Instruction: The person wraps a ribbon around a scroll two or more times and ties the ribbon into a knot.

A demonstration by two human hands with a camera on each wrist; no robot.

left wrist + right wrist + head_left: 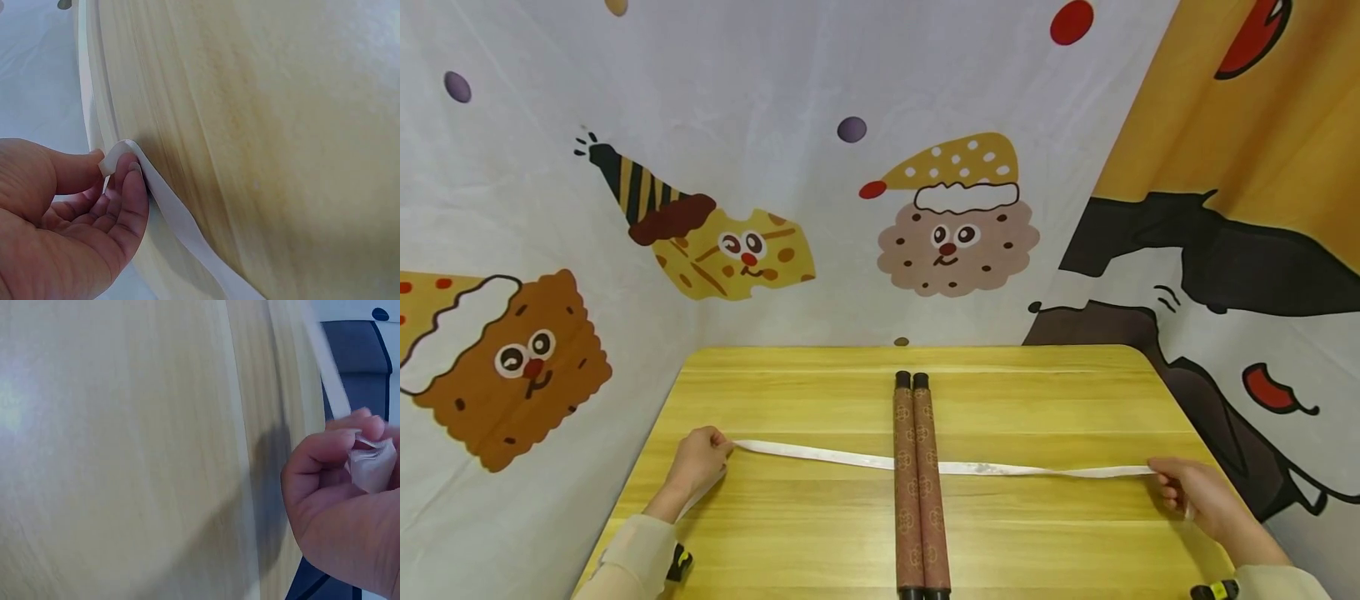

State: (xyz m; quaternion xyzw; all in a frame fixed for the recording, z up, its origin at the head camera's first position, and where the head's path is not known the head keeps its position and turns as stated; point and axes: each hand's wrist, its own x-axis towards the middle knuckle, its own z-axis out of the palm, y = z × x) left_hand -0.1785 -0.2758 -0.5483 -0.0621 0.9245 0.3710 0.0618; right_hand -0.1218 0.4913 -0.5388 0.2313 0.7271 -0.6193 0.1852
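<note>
Two brown patterned scrolls (917, 479) with black end caps lie side by side, lengthwise down the middle of the table. A white ribbon (827, 455) runs crosswise beneath them and stretches out to both sides. My left hand (697, 463) pinches it between thumb and fingers at the left, and a loose tail hangs down past that wrist. At the right, my right hand (1201, 497) grips the other side. In the right wrist view, a folded bunch of ribbon (372, 467) is tucked inside the curled fingers.
The wooden table (1037, 542) has rounded far corners. A fabric curtain (760, 100) printed with cartoon food stands along its back and sides. Black straps with yellow marks, a left one (680, 563) and a right one (1214, 591), sit at the wrists.
</note>
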